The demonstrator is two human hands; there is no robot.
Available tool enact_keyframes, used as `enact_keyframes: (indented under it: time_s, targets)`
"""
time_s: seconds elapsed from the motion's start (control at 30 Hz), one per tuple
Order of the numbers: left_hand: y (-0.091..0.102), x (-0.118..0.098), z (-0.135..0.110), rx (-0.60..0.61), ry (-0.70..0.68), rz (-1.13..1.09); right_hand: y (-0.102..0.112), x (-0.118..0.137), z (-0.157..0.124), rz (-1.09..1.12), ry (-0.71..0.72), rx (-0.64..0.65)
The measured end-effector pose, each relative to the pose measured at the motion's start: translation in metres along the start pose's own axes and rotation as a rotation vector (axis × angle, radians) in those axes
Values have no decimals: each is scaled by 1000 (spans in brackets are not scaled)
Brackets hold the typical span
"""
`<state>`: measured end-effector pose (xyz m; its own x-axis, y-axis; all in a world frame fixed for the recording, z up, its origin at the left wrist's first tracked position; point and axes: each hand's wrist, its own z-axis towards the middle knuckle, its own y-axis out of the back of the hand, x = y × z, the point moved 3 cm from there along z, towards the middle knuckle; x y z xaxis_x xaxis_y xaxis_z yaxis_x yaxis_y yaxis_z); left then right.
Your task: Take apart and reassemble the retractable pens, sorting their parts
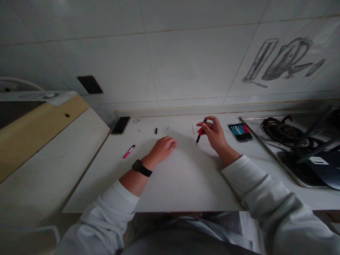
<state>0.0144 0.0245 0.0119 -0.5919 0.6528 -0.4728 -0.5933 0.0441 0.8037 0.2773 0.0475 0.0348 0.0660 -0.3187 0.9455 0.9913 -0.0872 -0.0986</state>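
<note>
My right hand (214, 134) grips a red and black pen (201, 131) between thumb and fingers, above the white tabletop. The pen slants, its metal tip pointing down toward me. A thin white refill-like stick (193, 128) lies just left of that hand. Resting on the table, my left hand (162, 148) has its fingers curled together; whatever may be inside them is hidden. Beyond it lie a short black pen part (156, 131) and a tiny metallic piece (168, 128). To its left is a red pen barrel with a silver clip (129, 151).
Several blue, red and black pens (240, 132) lie in a row at right, beside a gas stove (292, 141). A phone (120, 125) rests at the back left, near a clear ring (136, 120) and a tiny piece (139, 130). A tiled wall (186, 67) stands behind.
</note>
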Motion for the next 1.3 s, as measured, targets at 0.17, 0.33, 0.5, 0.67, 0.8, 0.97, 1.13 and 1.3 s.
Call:
enact_keyframes:
  time_s: [0.17,0.33,0.5,0.67,0.8,0.97,1.13,1.3]
  targets:
    - [-2,3,-1,18,-8,14,1,1,0,-8,13,-5]
    - [-2,2,0,30,-12,28,7,6,3,1,47,-59]
    - [-2,1,0,39,-12,34,38,17,18,-32,128,-170]
    - [-2,3,-1,33,-32,53,92,28,36,-138,228,-337]
    - [-2,4,-1,36,-42,62,136,28,45,-287,259,-462]
    - [-1,4,-2,41,-40,51,168,18,47,-432,176,-524]
    - [0,3,-2,44,-46,37,172,5,42,-861,-64,-401]
    - [-1,5,-2,47,-45,43,160,-12,41,-1280,-131,-189]
